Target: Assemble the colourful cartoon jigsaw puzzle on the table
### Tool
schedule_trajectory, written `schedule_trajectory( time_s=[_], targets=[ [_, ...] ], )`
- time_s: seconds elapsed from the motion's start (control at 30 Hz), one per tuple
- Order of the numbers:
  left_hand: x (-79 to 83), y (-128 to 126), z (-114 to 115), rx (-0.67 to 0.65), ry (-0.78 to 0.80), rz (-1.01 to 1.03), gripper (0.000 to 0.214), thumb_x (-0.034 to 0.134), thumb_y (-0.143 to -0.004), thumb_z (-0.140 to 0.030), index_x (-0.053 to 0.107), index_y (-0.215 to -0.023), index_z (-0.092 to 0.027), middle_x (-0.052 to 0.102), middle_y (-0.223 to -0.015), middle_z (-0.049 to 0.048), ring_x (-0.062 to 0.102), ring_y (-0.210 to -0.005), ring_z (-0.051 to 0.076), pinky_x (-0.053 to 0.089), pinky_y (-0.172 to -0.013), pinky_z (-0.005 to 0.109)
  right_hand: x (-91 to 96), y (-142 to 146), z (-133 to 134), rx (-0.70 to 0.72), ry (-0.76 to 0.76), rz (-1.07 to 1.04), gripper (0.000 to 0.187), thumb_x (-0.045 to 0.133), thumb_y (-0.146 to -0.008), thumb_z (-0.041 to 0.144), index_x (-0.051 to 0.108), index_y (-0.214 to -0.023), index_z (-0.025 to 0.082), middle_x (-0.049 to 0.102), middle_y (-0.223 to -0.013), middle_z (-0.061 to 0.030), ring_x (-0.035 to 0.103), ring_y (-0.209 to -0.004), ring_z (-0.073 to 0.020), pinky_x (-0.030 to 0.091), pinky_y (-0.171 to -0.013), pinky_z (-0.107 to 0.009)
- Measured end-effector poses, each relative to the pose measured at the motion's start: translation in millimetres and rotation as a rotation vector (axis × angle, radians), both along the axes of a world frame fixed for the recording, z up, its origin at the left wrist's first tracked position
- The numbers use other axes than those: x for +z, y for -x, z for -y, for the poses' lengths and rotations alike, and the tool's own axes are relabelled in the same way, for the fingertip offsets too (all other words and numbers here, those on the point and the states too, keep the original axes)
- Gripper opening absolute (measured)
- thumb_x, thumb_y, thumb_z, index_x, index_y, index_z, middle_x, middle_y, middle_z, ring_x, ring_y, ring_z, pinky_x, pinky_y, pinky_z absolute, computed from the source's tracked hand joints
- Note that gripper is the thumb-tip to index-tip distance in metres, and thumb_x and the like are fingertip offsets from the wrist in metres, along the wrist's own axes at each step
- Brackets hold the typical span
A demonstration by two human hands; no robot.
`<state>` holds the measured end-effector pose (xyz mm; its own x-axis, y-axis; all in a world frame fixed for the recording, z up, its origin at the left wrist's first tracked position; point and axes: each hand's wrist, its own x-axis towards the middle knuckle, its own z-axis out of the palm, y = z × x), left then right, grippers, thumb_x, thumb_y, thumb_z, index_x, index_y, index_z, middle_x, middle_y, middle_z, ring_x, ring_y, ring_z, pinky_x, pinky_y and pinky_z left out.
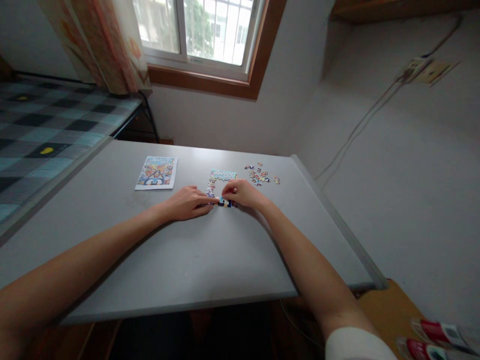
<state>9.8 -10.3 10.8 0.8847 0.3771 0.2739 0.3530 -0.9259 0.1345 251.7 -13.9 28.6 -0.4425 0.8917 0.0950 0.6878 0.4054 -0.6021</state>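
A partly joined jigsaw puzzle (224,174) lies flat on the white table, its pieces forming a frame around a bare middle. My left hand (190,202) rests at its lower left with fingers stretched out, the index fingertip touching the bottom row. From the right, my right hand (243,193) reaches over the lower right side, thumb and fingers pinched on a small puzzle piece (222,198) just at the bottom row. The fingers partly cover that piece and the right side of the puzzle. Several loose puzzle pieces (258,175) lie in a heap beyond my right hand.
A printed picture sheet (156,173) lies left of the puzzle on the table (210,260). A bed with a checked cover (67,112) adjoins the table's left side. Red-labelled bottles (431,340) are at the lower right. A cable (352,132) runs down the right wall.
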Motion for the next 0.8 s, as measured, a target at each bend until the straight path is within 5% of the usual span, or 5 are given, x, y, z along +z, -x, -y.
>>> schedule_trajectory(
  time_s=[0.37, 0.8],
  targets=[
    [1.5, -3.4, 1.0, 0.001, -0.027, -0.027, 0.037, 0.041, -0.102, -0.036, 0.068, -0.124, -0.025, 0.076, -0.085, 0.0052, 0.068, -0.07, 0.016, 0.042, -0.071, 0.029, -2.4, 0.2, -3.8, 0.028, -0.068, 0.06, 0.009, 0.072, -0.076, 0.013, 0.076, -0.071, 0.019, 0.067, -0.073, -0.0013, 0.057, -0.077, -0.0138, 0.042, -0.08, -0.026],
    [-2.2, -1.7, 0.4, 0.016, -0.007, 0.039, 0.036, 0.042, -0.101, -0.035, 0.068, -0.123, -0.023, 0.076, -0.082, 0.0049, 0.068, -0.068, 0.015, 0.043, -0.074, 0.029, -2.5, 0.3, -1.4, 0.025, 0.013, -0.028, 0.005, 0.071, -0.077, 0.014, 0.076, -0.076, 0.016, 0.067, -0.073, -0.0021, 0.058, -0.073, -0.0131, 0.043, -0.072, -0.025]
  ],
)
